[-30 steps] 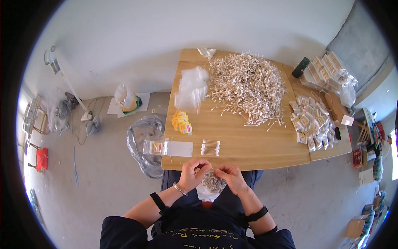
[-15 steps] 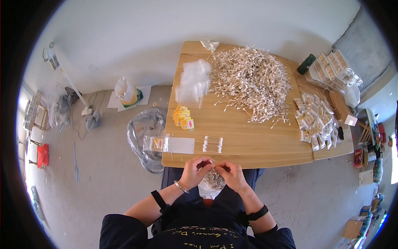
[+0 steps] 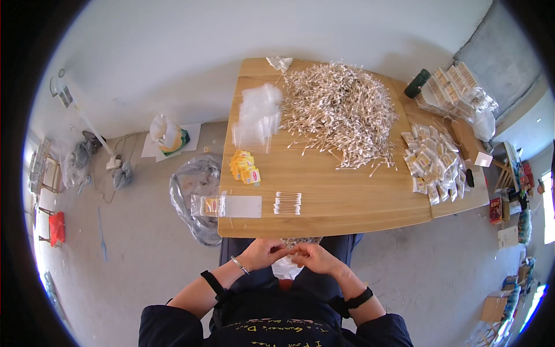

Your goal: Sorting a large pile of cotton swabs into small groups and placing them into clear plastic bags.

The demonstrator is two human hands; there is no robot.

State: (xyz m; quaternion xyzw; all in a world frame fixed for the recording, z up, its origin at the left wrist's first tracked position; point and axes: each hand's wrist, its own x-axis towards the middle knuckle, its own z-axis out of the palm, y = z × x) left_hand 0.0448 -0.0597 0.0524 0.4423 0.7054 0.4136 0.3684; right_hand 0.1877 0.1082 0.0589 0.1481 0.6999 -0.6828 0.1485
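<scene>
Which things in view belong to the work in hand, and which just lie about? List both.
Seemingly part of the work:
- cotton swabs
- clear bags
- yellow cards
- filled packets

Apparently just lying about:
- green bottle
- red box
- cardboard box on the floor

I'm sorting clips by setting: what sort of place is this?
Probably a makeshift packing room: a wooden table bears a heap of swabs and clear bags, with filled packets piled at the right.
</scene>
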